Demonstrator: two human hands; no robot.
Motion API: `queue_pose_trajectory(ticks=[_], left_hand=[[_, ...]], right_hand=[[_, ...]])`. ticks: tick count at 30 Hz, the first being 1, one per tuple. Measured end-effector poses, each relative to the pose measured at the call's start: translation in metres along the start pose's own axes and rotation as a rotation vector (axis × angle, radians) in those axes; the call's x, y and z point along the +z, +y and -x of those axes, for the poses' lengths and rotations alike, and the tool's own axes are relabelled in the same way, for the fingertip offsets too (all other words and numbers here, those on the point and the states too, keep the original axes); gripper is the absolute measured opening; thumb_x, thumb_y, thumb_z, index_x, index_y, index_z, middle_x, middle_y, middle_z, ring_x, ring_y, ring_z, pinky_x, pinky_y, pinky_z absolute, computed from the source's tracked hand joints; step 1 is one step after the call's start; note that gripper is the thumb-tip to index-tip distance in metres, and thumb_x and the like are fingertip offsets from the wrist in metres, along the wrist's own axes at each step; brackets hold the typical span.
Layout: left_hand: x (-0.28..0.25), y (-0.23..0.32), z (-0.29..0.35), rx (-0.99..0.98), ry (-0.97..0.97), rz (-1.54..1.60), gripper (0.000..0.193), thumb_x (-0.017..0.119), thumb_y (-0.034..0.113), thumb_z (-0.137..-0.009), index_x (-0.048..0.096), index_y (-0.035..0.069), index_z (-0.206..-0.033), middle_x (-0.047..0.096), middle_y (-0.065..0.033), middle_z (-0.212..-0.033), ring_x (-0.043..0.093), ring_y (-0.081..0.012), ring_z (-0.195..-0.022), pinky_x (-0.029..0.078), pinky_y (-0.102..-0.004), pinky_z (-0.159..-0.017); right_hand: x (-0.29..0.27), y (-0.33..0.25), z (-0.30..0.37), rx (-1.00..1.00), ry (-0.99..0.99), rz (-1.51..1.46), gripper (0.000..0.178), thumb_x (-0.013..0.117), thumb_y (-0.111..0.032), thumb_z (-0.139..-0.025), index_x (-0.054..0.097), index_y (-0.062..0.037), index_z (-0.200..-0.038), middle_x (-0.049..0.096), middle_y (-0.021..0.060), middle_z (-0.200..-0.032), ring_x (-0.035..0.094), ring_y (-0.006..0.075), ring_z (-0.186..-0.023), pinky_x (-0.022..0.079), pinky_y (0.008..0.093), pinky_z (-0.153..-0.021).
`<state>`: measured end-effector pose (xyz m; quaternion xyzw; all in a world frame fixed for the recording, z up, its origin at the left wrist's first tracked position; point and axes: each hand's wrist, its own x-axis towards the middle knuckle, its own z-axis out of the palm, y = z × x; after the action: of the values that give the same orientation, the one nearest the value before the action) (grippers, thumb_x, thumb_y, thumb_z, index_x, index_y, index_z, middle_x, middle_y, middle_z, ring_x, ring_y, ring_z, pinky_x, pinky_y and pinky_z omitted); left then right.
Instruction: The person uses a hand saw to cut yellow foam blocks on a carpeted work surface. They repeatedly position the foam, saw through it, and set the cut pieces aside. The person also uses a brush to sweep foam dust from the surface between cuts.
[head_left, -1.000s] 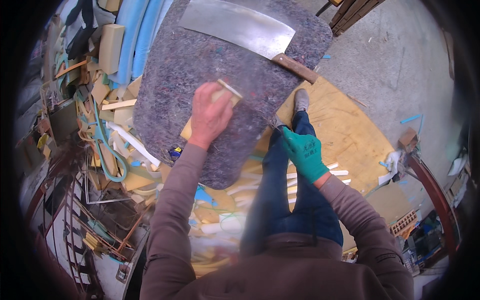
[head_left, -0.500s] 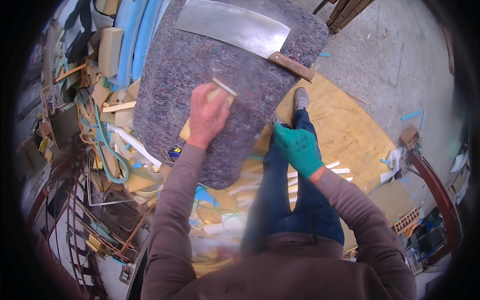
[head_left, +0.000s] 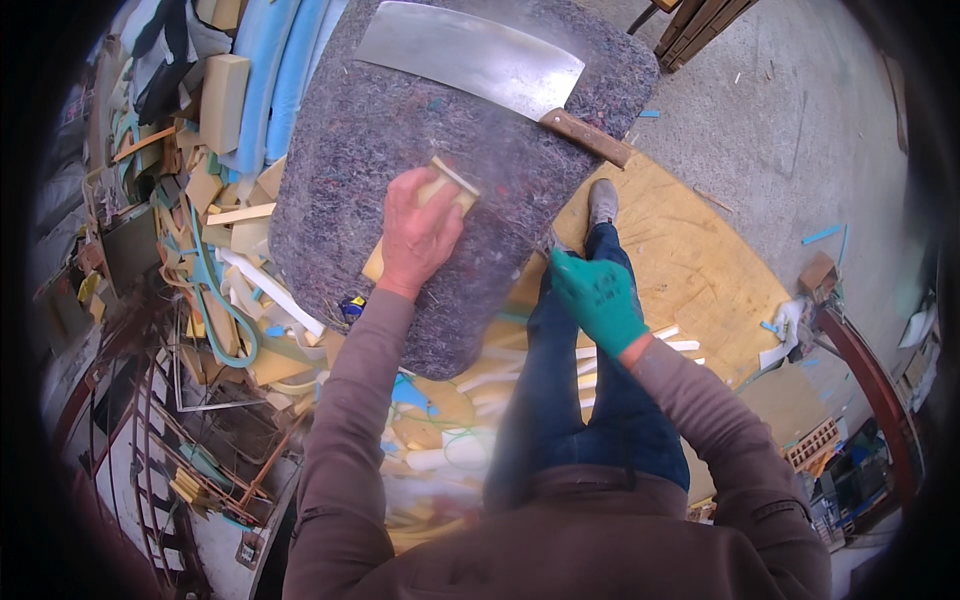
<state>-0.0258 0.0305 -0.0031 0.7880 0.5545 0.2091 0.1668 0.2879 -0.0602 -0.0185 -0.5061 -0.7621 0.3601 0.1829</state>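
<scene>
My bare left hand is closed over a pale yellow foam piece, pressing it on a mottled grey-purple felt pad. The foam shows past the fingertips, where a whitish strip edges it, and again beside the wrist. In a green glove, my right hand is closed at the pad's right edge, above my thigh. Something small and pale shows at its fingertips, too unclear to name. Across the pad's far end lies a large, broad-bladed knife, its wooden handle pointing right.
Foam offcuts are heaped left of the pad, near blue foam rolls. A small blue-and-yellow object sits by the pad's left edge. A yellow foam sheet lies under my foot. White strips lie below the pad.
</scene>
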Motion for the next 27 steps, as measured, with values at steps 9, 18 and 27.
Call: queue_pose_trajectory(ticks=[9,18,27], left_hand=[[0.002,-0.001,0.001,-0.007,0.008,0.015,0.035,0.083,0.012,-0.088,0.079,0.01,-0.122,0.059,-0.0158,-0.136,0.06,-0.0392,-0.129,0.051,-0.0517,-0.109],[0.003,-0.003,0.001,-0.021,0.025,0.006,0.032,0.083,0.013,-0.088,0.079,0.01,-0.12,0.06,-0.015,-0.136,0.06,-0.0385,-0.128,0.051,-0.0508,-0.107],[0.003,-0.002,0.002,-0.022,0.006,0.0,0.032,0.083,0.014,-0.088,0.079,0.009,-0.119,0.06,-0.0169,-0.136,0.059,-0.0396,-0.127,0.051,-0.0506,-0.108]], right_hand=[[-0.004,-0.015,-0.02,0.078,-0.042,0.016,0.025,0.074,-0.01,-0.099,0.07,-0.0101,-0.123,0.072,0.0102,-0.087,0.073,0.0332,-0.075,0.053,0.0476,-0.063],[0.019,-0.009,-0.036,0.022,-0.054,0.06,0.021,0.075,-0.014,-0.099,0.073,-0.0104,-0.12,0.076,0.0108,-0.096,0.074,0.0326,-0.079,0.056,0.045,-0.07],[0.005,-0.008,0.013,0.068,-0.052,0.034,0.026,0.076,-0.014,-0.1,0.071,-0.0087,-0.124,0.074,0.01,-0.093,0.074,0.0315,-0.078,0.055,0.0462,-0.068]])
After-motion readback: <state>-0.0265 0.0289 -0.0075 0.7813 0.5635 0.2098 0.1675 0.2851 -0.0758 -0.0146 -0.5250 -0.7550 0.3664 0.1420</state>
